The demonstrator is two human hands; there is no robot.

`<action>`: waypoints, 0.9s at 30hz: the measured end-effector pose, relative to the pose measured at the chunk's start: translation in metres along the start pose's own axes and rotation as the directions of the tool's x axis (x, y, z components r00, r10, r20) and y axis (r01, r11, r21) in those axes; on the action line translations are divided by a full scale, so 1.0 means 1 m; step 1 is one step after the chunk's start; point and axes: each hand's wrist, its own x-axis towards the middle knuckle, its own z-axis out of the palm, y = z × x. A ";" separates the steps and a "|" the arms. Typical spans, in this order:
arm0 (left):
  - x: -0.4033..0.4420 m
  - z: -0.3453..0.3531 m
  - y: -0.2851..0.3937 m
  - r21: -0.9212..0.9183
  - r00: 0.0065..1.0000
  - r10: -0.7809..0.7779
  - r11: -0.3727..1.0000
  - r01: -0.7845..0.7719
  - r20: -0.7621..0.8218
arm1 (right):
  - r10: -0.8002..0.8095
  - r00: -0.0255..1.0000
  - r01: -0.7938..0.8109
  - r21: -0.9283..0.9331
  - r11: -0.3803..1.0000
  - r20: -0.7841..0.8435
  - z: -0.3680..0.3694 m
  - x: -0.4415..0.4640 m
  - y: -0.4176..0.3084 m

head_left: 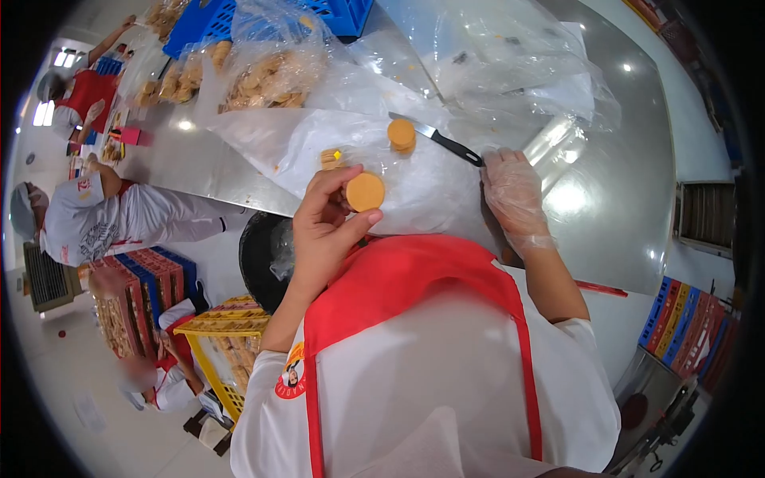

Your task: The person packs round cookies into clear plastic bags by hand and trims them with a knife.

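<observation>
My left hand (325, 219), without a glove, pinches a round flat biscuit (366, 193) by its edge, its face turned up towards me. Just behind it, a few more biscuits (328, 159) lie on the plastic sheet, with a small yellow spot beside them. A short stack of round biscuits (401, 134) stands farther back. Close to that stack lies a knife (454, 146) with a black handle. My right hand (514, 193), in a clear plastic glove, rests on the table by the handle's end, fingers stretched forward.
Clear bags of biscuits (271, 78) and a blue crate (335, 14) are at the back left of the metal table (621, 183). Loose plastic sheeting (510, 64) covers the back. A black bin (259, 256) and yellow crate (203, 350) stand at left. Several people work there.
</observation>
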 end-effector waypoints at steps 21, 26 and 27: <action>-0.012 -0.017 0.004 -0.084 0.994 0.029 0.996 -0.038 -0.105 | -0.126 0.989 0.132 0.081 0.988 -0.071 0.033 0.041 -0.017; -0.024 -0.043 -0.004 -0.130 0.972 0.040 0.989 -0.071 -0.230 | 0.063 0.991 -0.019 0.352 0.936 -0.115 -0.016 0.021 -0.043; -0.025 -0.048 -0.008 -0.147 0.970 0.045 0.986 -0.082 -0.240 | 0.019 0.999 -0.001 0.447 0.895 -0.036 -0.030 0.018 -0.051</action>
